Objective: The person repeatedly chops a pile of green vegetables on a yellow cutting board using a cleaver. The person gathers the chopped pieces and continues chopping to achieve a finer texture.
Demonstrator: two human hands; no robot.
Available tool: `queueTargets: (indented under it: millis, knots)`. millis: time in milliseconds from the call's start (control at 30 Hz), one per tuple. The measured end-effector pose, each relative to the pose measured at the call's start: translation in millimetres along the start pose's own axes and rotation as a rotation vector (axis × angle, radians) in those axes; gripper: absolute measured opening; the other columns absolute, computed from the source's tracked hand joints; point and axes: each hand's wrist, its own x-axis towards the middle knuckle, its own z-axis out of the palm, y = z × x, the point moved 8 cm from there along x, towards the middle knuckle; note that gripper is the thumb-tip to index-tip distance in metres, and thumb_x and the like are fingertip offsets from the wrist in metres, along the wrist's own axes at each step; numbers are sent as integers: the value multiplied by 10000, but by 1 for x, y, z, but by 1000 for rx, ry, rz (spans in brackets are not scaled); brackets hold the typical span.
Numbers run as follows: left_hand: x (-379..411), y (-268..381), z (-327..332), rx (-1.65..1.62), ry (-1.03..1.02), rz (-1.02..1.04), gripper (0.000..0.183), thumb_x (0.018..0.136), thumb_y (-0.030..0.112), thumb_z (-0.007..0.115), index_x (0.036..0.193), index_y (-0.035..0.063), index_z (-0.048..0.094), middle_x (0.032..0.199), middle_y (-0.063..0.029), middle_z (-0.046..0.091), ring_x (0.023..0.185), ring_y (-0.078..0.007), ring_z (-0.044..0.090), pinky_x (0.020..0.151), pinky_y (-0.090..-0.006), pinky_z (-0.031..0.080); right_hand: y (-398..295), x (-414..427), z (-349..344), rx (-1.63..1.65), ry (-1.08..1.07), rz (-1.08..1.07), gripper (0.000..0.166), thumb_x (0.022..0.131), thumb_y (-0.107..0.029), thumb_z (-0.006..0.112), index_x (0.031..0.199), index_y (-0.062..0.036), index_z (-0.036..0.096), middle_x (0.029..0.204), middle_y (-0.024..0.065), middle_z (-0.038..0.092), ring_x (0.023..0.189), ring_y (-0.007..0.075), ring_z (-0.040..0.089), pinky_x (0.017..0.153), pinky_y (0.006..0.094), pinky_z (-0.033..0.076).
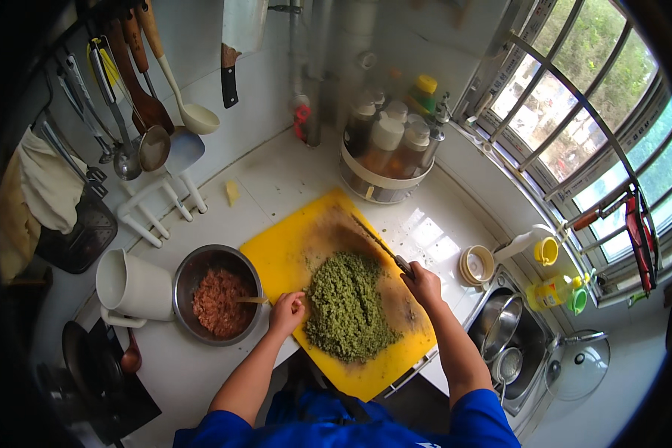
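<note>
A pile of finely chopped green vegetable (348, 308) lies on a stained yellow cutting board (277, 243). My right hand (425, 285) is closed around the handle of a kitchen knife (376, 239), whose blade points up and left over the board beyond the pile. At the pile's left edge is my left hand (287, 313), its fingers curled and the fingertips close to the green bits; nothing shows in it. Left of that hand stands a steel bowl (182, 280) of minced meat (219, 302), with a light-coloured utensil handle (251, 300) resting across its right side.
Beside the bowl lies a white pitcher (140, 285), near a wooden spoon (130, 355). A round rack of bottles (389, 185) stands behind the board. At right are small stacked bowls (477, 264) and a sink (523, 386) with steel strainers. Ladles and spatulas hang at left.
</note>
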Motion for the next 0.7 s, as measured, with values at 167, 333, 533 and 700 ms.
queueTargets:
  millis: [167, 333, 533, 700]
  knots:
    - [0, 1, -3, 14, 27, -21, 272, 777, 83, 587, 1048, 82, 603, 846, -46, 545, 667, -175, 574, 635, -287, 473, -21, 13, 20, 3, -180, -302, 245, 773, -312, 652, 860, -116, 532, 717, 94, 616, 650, 299, 603, 559, 394, 478]
    - [-3, -6, -3, -17, 49, -39, 251, 781, 77, 580, 1030, 79, 610, 830, -46, 547, 670, -176, 578, 630, -286, 471, -23, -25, -3, 23, -489, -181, 300, 797, -378, 622, 899, -112, 527, 723, 113, 617, 664, 322, 602, 578, 425, 476]
    - [9, -19, 10, -32, 30, -26, 255, 769, 95, 606, 1023, 68, 609, 834, -57, 551, 687, -186, 581, 645, -303, 475, -24, -93, 18, 93, -420, 50, 343, 834, -391, 591, 941, -78, 503, 732, 191, 603, 693, 387, 592, 621, 466, 464]
    - [5, -8, 2, 46, -9, -16, 298, 757, 78, 622, 1054, 66, 598, 846, -64, 543, 720, -201, 578, 669, -315, 479, -54, -128, 26, 238, -319, 216, 355, 854, -391, 562, 952, -57, 497, 756, 227, 585, 727, 407, 579, 635, 469, 450]
